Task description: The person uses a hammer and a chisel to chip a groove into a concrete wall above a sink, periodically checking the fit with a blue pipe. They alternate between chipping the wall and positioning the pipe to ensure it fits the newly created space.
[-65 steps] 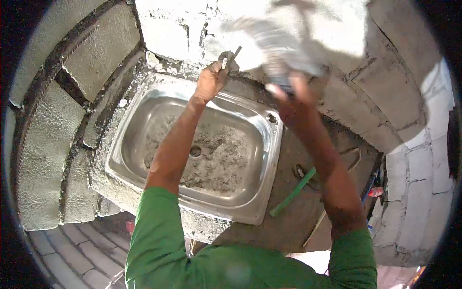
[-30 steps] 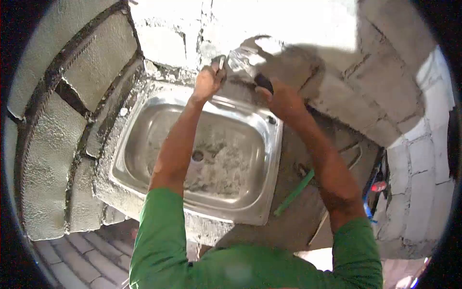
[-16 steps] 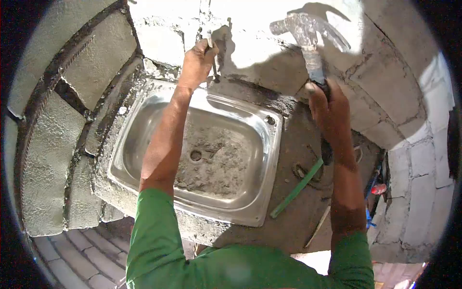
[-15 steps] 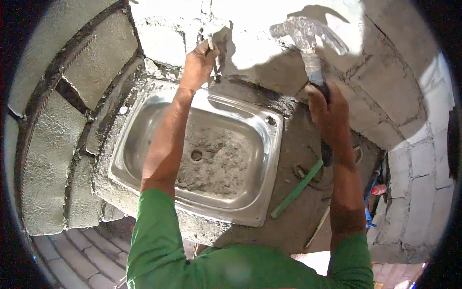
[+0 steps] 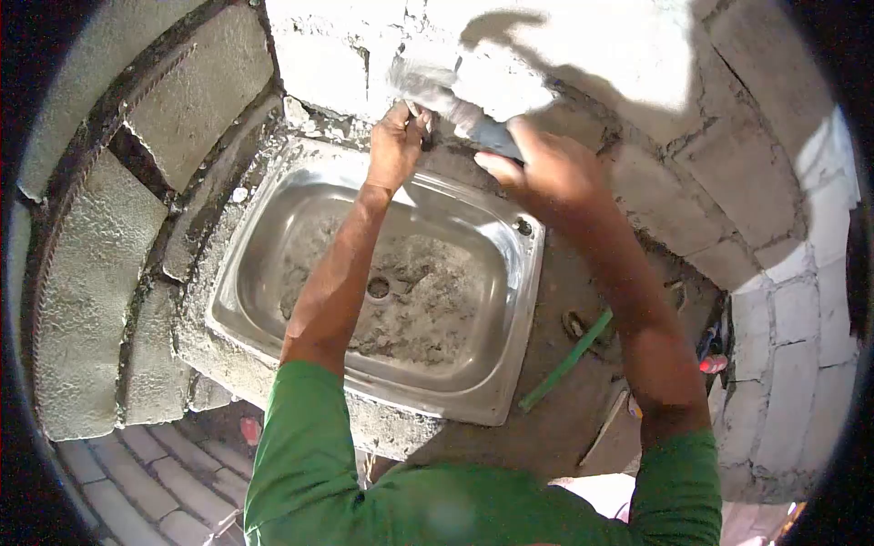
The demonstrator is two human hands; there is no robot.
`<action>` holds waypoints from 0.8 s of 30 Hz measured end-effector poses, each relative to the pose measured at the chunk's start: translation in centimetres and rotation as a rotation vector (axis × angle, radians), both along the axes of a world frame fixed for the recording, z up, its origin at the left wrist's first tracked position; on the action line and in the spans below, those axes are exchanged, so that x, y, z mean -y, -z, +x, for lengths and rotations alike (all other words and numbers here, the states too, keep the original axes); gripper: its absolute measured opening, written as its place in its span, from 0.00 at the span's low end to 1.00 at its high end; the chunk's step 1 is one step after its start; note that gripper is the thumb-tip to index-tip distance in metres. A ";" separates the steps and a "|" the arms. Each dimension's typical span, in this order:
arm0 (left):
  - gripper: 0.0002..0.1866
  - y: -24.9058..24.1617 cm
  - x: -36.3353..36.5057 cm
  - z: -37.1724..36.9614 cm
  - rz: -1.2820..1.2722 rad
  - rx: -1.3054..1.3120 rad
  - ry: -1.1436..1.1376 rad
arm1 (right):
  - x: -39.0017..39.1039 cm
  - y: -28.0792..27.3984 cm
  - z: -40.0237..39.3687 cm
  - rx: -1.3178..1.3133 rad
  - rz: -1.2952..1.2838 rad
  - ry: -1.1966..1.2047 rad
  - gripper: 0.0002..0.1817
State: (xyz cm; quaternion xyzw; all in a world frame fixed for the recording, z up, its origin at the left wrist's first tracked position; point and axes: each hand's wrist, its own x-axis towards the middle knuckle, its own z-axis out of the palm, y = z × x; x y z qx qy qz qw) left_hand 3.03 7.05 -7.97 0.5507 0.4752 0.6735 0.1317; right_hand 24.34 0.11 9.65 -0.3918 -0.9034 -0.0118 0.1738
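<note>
Building site with bare block walls [image 5: 746,191], gritty sink [image 5: 378,391].

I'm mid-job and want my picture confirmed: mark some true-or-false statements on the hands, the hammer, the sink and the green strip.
1. The right hand grips the hammer. True.
2. The hammer's head is down inside the sink. False: it is beyond the far rim of the sink, close to the left hand.
3. The left hand holds a slim tool. True.
4. The green strip lies to the right of the sink. True.
5. The basin is spotless. False: grey debris lies around the drain.
</note>
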 end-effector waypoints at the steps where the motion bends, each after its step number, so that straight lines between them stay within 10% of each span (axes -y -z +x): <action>1: 0.03 0.3 0.1 0.0 0.004 0.001 -0.001 | -2.6 1.6 0.3 0.053 0.078 -0.084 0.23; 9: 0.02 -0.9 0.0 1.4 -0.145 -0.115 0.009 | 2.1 -4.3 -0.4 -0.384 0.102 -0.056 0.21; 14: 0.07 1.5 -1.8 0.7 -0.191 -0.143 0.059 | -3.5 2.5 1.0 0.066 -0.148 0.117 0.25; 20: 0.13 3.2 -5.1 -0.9 -0.079 -0.347 -0.142 | -3.9 6.5 7.4 -0.282 0.034 0.236 0.24; 24: 0.11 -8.4 -1.8 -2.3 -0.134 0.020 -0.039 | -0.4 4.1 11.9 -0.232 -0.013 0.194 0.20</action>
